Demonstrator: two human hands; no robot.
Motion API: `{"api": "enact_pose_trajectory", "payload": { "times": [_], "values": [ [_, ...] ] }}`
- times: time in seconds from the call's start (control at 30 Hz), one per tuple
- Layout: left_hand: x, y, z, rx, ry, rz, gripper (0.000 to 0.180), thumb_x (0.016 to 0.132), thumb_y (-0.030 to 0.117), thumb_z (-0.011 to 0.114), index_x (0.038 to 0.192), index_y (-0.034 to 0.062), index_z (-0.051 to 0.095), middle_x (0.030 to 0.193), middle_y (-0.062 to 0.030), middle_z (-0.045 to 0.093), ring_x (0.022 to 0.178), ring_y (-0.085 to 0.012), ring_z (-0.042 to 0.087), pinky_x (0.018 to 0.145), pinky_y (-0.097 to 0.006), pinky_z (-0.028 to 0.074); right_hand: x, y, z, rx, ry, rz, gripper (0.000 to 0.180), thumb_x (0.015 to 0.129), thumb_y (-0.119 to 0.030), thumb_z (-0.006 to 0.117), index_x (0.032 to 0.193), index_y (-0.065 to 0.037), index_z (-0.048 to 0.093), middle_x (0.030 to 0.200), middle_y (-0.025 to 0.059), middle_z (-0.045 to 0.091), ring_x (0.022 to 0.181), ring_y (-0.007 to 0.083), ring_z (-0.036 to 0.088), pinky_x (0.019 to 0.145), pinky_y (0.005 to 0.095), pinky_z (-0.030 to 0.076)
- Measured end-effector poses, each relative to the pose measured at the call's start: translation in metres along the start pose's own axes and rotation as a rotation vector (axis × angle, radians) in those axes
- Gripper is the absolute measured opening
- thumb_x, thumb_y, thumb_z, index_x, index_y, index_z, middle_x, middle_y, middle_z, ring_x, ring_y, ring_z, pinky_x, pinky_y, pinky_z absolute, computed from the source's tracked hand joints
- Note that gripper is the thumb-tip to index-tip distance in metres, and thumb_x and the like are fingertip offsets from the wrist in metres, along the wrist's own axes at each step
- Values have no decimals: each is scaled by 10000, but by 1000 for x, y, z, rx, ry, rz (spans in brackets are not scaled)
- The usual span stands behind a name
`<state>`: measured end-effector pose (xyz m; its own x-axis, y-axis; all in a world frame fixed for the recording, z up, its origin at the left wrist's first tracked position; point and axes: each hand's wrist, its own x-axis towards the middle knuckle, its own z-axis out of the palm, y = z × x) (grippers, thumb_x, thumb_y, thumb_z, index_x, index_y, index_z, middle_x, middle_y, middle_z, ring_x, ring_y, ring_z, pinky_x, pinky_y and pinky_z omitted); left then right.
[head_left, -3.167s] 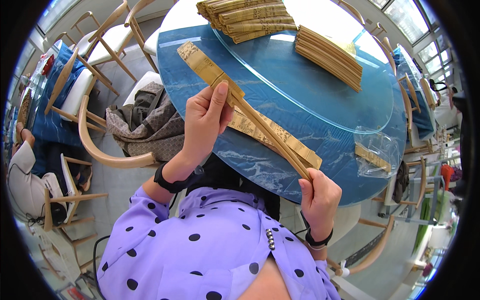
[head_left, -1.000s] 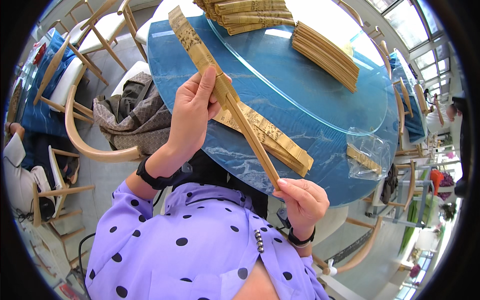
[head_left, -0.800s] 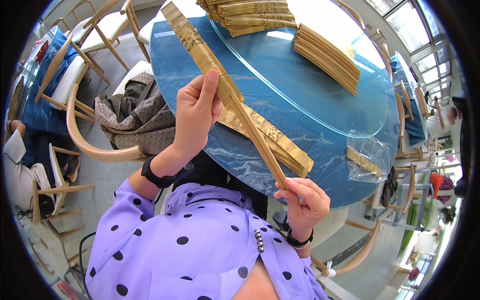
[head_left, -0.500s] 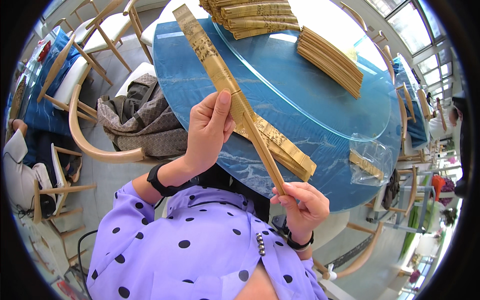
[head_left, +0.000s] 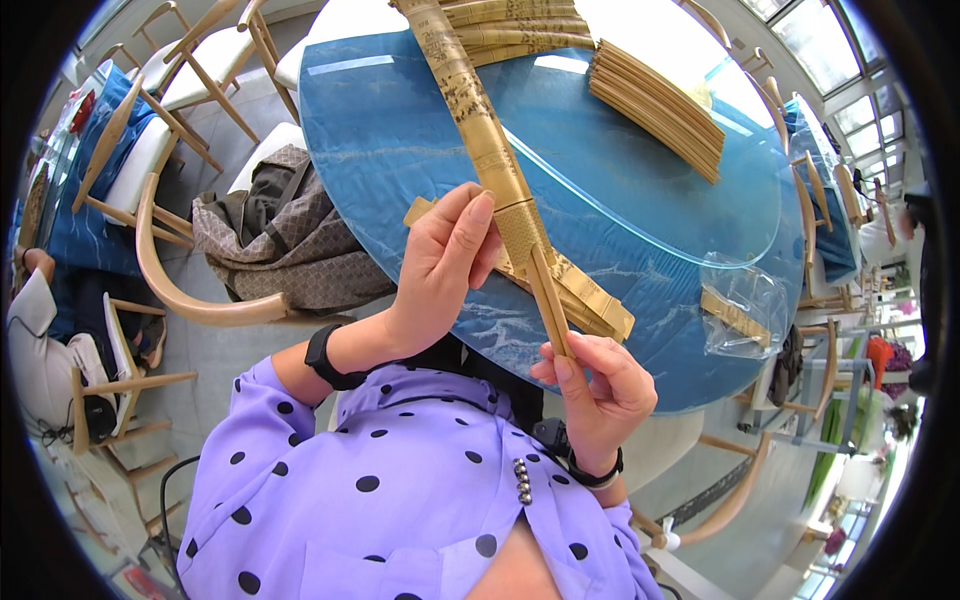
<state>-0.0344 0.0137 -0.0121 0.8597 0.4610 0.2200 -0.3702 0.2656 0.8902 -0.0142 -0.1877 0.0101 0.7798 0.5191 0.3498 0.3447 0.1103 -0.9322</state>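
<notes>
A pair of light wooden chopsticks (head_left: 546,300) sits partly inside a long gold paper sleeve (head_left: 468,105) with dark printing. My left hand (head_left: 440,275) is closed on the sleeve near its lower end, thumb on top. The bare ends of the chopsticks are pinched between thumb and fingers of my right hand (head_left: 600,395). Held at a slant, the sleeve points up and away over the table. Beneath it, several more gold sleeves (head_left: 600,305) lie crossed on the table, partly covered by my left hand and the held sleeve.
The round table has a blue cloth (head_left: 360,130) and a glass turntable (head_left: 650,225). On it are a pile of gold sleeves (head_left: 530,28) and a row of chopsticks (head_left: 660,110). A clear plastic bag (head_left: 745,305) lies right. A patterned bag (head_left: 290,235) rests on a chair to the left.
The sleeve has swung to the right and stands steeper. My hands are closer together, and less of the chopsticks shows outside the sleeve.
</notes>
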Motion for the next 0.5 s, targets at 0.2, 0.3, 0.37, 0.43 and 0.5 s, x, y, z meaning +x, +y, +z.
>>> {"api": "enact_pose_trajectory", "payload": {
  "times": [0.2, 0.3, 0.37, 0.43, 0.5],
  "values": [
    [15, 8, -8, -36, 64, -127, 465, 1120, 479, 382, 994, 91, 605, 657, 66, 494, 515, 17, 363, 449, -180, 252, -2, 8, -6, -2, -128, 43, 241, 858, 77, 761, 1096, 51, 732, 927, 179, 765, 787, 219, 767, 703, 285, 610],
    [8, 8, -1, -7, 86, -147, 473, 1122, 488, 357, 979, 104, 592, 711, 55, 513, 525, 8, 368, 447, -186, 251, 0, 6, -6, -100, -179, -24, 253, 843, 49, 784, 1091, 44, 734, 917, 171, 771, 782, 212, 769, 704, 277, 606],
    [2, 2, 0, 27, 41, -113, 482, 1126, 489, 337, 980, 104, 588, 726, 43, 514, 530, 0, 374, 448, -190, 259, 2, 5, -3, -114, -163, 4, 246, 840, 39, 790, 1080, 40, 738, 911, 161, 775, 780, 205, 768, 700, 275, 602],
    [2, 1, 2, 28, 71, -107, 481, 1128, 484, 334, 984, 100, 586, 726, 42, 515, 532, 0, 377, 448, -189, 264, 5, 5, 0, -151, -144, 21, 237, 834, 33, 795, 1065, 35, 743, 909, 151, 777, 776, 202, 766, 695, 274, 598],
    [3, 1, 2, 30, 93, -102, 478, 1129, 479, 333, 985, 99, 585, 727, 40, 518, 532, -1, 379, 448, -189, 266, 8, 5, 2, -203, -129, 28, 226, 825, 33, 800, 1045, 29, 750, 909, 142, 778, 770, 202, 764, 690, 273, 594]
  ]
}}
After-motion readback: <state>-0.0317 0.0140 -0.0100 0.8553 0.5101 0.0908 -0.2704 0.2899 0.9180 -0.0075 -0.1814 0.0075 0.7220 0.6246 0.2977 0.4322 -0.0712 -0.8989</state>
